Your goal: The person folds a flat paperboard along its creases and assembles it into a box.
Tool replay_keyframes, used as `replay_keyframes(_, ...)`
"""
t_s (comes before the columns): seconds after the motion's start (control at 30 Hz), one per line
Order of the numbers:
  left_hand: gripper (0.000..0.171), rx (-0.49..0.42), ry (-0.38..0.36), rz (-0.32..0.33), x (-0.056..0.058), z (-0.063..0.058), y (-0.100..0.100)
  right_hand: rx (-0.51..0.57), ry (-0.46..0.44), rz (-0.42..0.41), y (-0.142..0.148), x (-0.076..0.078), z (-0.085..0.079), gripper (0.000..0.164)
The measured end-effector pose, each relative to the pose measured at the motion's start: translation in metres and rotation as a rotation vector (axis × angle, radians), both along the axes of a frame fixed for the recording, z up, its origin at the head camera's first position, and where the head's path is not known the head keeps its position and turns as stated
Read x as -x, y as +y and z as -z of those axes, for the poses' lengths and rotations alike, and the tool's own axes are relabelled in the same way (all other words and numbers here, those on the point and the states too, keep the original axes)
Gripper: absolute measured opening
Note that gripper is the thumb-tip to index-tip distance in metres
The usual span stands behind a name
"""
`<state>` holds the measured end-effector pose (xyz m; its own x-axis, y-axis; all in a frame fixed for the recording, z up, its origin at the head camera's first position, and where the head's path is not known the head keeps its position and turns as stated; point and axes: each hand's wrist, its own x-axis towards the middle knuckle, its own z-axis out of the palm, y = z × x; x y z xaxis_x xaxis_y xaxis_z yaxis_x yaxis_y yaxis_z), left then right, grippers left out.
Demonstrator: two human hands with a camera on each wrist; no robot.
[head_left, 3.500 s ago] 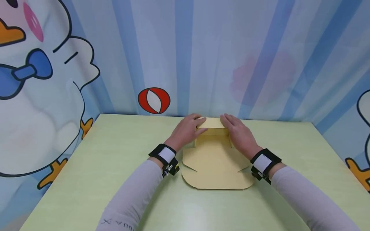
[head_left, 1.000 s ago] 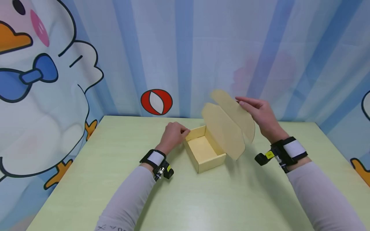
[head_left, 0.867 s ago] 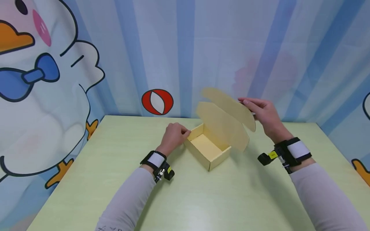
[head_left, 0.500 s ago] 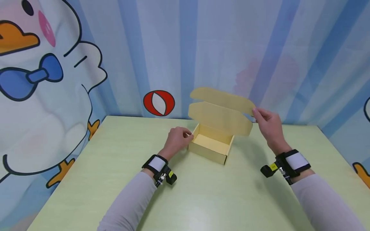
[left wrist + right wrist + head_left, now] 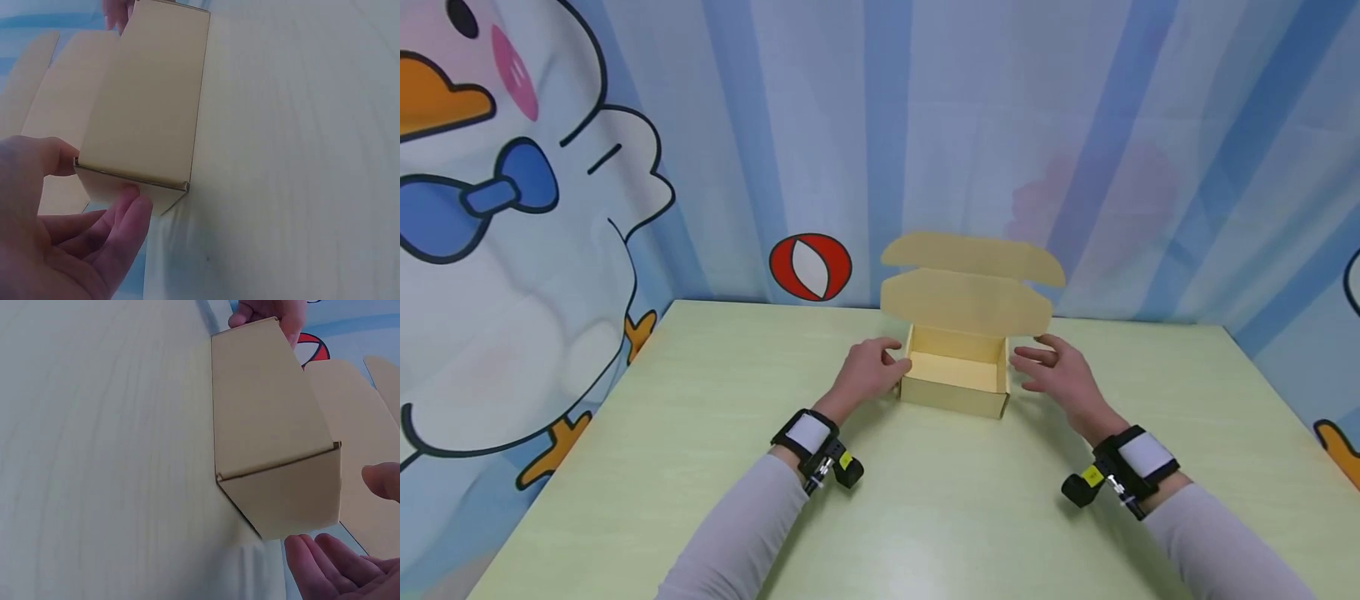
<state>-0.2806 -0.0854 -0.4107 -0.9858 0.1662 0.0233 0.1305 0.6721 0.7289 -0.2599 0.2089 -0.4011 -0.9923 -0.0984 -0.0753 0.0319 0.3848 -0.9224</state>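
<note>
An open cardboard box [image 5: 955, 398] stands on the table with its front wall facing me. Its lid [image 5: 966, 302] is raised at the back, and a flap [image 5: 973, 257] bends up from the lid's far edge. My left hand [image 5: 867, 371] grips the box's left side; in the left wrist view the thumb hooks over the rim and the fingertips [image 5: 134, 200] touch the outer wall. Just off the right side is my right hand [image 5: 1063, 379], its fingers loosely spread and holding nothing. In the right wrist view its fingertips [image 5: 306, 547] lie near the right wall [image 5: 287, 500].
A pale wooden table [image 5: 925, 517] spreads all round the box. Behind it hangs a blue striped curtain [image 5: 955, 125] with a red and white ball print [image 5: 810, 267] and a cartoon duck print [image 5: 512, 250] at left. A wrist camera [image 5: 1081, 488] hangs under the right wrist.
The box was folded up with its lid lying toward me; then the lid was lifted and the box turned to face me. My right hand has let go of the lid and come down beside the box.
</note>
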Motion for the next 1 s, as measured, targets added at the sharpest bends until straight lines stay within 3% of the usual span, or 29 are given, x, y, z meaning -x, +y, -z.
replay_keyframes(0.23,0.047,-0.051,-0.046,0.054,-0.004,0.008,0.004,-0.035,0.009,-0.054,-0.008,0.0,0.005,0.054)
replay_keyframes(0.5,0.032,-0.075,-0.025,0.075,-0.001,0.013,0.009,-0.021,0.015,-0.047,-0.008,0.003,0.007,0.052)
replay_keyframes(0.7,0.031,-0.062,-0.002,0.082,-0.001,0.017,0.007,-0.022,0.018,-0.053,-0.011,0.005,0.012,0.052)
replay_keyframes(0.87,0.038,-0.058,-0.01,0.078,0.0,0.014,0.003,-0.034,0.021,-0.063,-0.013,0.007,0.01,0.052)
replay_keyframes(1.0,0.055,-0.038,0.037,0.016,0.001,0.01,-0.004,-0.048,0.044,-0.066,-0.007,0.009,0.004,0.053)
